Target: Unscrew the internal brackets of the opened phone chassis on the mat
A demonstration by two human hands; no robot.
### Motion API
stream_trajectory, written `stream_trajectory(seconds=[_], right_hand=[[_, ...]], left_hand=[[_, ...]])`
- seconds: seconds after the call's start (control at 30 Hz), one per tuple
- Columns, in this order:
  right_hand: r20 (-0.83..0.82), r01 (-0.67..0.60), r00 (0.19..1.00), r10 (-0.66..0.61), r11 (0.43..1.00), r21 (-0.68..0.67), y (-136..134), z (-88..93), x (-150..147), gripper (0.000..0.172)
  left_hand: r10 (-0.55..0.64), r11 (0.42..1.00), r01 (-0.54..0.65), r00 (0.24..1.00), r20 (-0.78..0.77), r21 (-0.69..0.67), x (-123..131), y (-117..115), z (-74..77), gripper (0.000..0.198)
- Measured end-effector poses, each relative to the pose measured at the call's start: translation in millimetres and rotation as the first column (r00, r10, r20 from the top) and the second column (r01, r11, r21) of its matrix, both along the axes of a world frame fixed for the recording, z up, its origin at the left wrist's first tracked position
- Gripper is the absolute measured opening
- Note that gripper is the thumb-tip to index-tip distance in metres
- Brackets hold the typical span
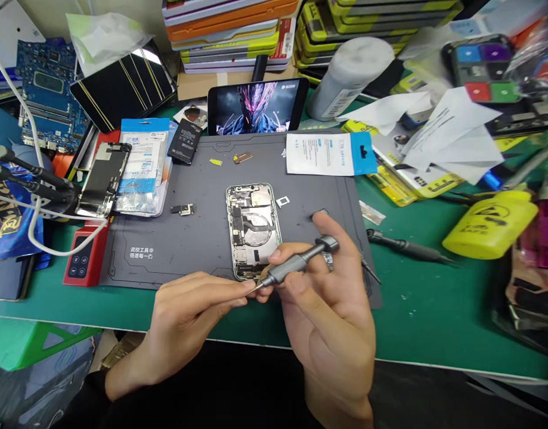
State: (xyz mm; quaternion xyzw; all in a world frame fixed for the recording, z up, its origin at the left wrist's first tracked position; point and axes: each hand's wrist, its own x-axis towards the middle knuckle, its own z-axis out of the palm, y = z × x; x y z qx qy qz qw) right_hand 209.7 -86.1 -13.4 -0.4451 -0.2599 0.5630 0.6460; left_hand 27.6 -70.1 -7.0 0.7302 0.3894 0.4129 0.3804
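Screwdriver (291,266) in R hand (331,304), nr L hand (186,313), open phone (258,229) part-hid

On my head feed the person I am watching wears a plain black cloth garment (238,387), so dark along the bottom edge that I can make out hardly any folds or seams in it. A loose black sleeve (92,402) of the same tone covers the left forearm and ends short of the wrist, its edge soft and slightly uneven. Beyond it I see a bare left hand (184,316) with slim, straight fingers. The right hand (334,304) is bare as well, slender-fingered with a broad palm, and I see uncovered wrist down to where my view cuts off.
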Motion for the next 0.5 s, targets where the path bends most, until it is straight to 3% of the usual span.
stream_trajectory(seconds=[0.27, 0.4, 0.5], right_hand=[[0.043, -0.025, 0.999, 0.025, 1.000, -0.012, 0.4, -1.6, 5.6, 0.053], [0.039, 0.013, 0.999, -0.012, 1.000, -0.010, 1.6, -1.6, 5.7, 0.053], [0.086, 0.110, 0.990, -0.112, 0.993, 0.033, 1.2, -0.2, 0.6, 0.047]], left_hand=[[0.000, 1.000, 0.000, 1.000, -0.018, 0.029, -1.1, -2.0, -2.8, 0.035], [0.129, 0.981, -0.106, 0.982, -0.137, 0.164, 0.4, -2.6, -7.4, 0.035], [0.263, 0.933, -0.176, 0.928, -0.264, 0.313, 4.4, 0.0, -11.0, 0.029]])
